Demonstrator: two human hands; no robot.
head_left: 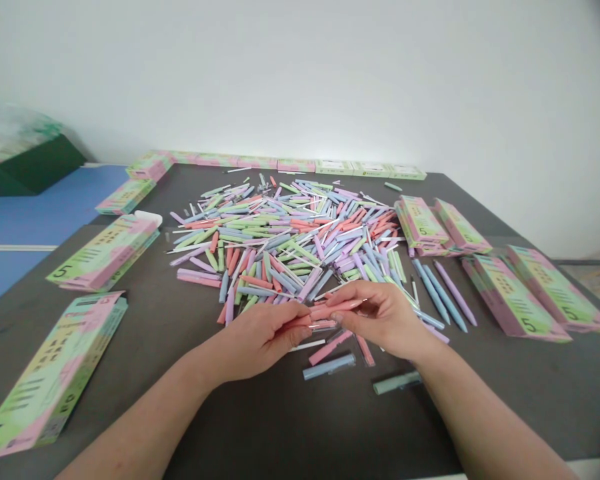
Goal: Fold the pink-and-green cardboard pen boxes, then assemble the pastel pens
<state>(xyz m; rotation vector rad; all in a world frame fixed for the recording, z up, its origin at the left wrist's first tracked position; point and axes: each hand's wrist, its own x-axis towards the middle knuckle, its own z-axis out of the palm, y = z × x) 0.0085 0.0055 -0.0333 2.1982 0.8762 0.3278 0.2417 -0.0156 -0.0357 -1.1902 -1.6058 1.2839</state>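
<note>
The left hand (260, 341) and right hand (383, 320) are gripping 1 pink pen (330, 309) in closed fingers (345, 297), its long axis running crosswise between them.

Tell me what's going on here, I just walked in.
A person's left hand and right hand are both holding a slim pink plastic pen at the near edge of a large loose heap of pastel plastic pens on a dark grey table. Flat green-and-pink cardboard boxes lie around the heap, some lined up along the far edge.
</note>
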